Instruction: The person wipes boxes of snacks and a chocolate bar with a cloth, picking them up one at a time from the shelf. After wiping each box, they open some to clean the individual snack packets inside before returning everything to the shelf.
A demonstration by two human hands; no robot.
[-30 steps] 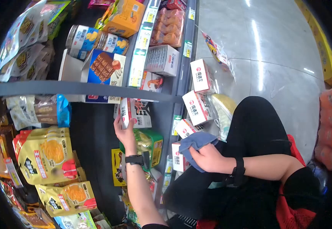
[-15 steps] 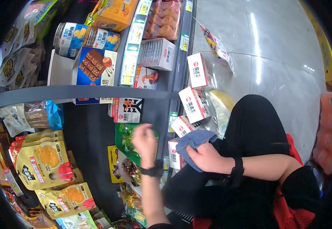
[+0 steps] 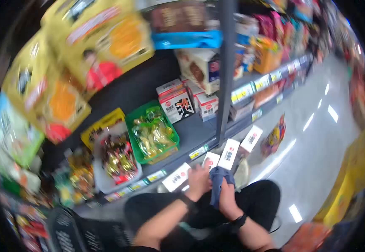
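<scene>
Our right hand (image 3: 228,198) wraps its fingers round a cloth (image 3: 218,179); our left hand (image 3: 199,181) blurs, so we cannot tell its opening or hold. Boxes (image 3: 229,154) sit close, seemingly for reach.

Matt cloth (image 3: 218,178); smooth, glossy floor (image 3: 316,147).

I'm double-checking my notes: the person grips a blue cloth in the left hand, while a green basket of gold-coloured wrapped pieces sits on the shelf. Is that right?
Not quite: the head view shows the blue cloth in the right hand. The green basket does sit on the shelf.
</scene>
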